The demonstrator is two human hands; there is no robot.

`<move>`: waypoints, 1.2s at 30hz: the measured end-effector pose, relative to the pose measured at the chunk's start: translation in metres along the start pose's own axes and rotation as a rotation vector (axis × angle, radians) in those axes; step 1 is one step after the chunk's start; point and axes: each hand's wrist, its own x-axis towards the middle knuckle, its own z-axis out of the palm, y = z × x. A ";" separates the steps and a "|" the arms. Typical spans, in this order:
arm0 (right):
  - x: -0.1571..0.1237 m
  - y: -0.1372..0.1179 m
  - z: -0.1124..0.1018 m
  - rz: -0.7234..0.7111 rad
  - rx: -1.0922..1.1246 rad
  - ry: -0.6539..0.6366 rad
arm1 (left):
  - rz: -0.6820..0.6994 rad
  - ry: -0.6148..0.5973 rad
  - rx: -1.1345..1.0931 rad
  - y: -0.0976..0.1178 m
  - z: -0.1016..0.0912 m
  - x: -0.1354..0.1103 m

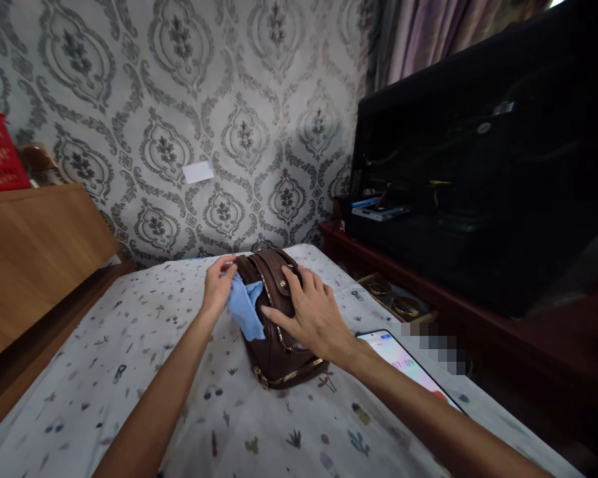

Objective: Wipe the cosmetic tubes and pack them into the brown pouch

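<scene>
A dark brown leather bag (pixel 272 362) with gold zippers lies on the patterned white bedsheet (pixel 219 425). At the bag's far left edge, my left hand (pixel 219 285) is closed with its fingertips pinching a light blue cloth (pixel 246 309). The cloth drapes down over the bag's left side. My right hand (pixel 311 309) rests on top of the bag with fingers spread, the thumb apart near the cloth and the fingers by a flap with a round snap. The undersides of the right fingers are hidden.
A lit phone (pixel 403 365) lies right of the bag, beside my right forearm. Further right are an open drawer (pixel 413 312) with round items and a large black-fronted cabinet or screen (pixel 453 166). A wooden cabinet (pixel 40 239) with a red basket (pixel 2 151) stands left. Patterned wallpaper rises behind.
</scene>
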 end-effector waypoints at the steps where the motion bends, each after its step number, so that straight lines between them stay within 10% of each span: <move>1: 0.000 0.000 0.000 -0.003 -0.007 -0.001 | 0.008 0.006 0.022 -0.005 0.001 0.003; 21: 0.017 0.005 -0.007 -0.006 0.053 -0.120 | 0.030 -0.112 0.142 -0.031 0.007 0.013; 36: 0.021 -0.008 -0.012 0.048 -0.028 -0.175 | 0.054 -0.206 0.617 0.011 0.011 0.037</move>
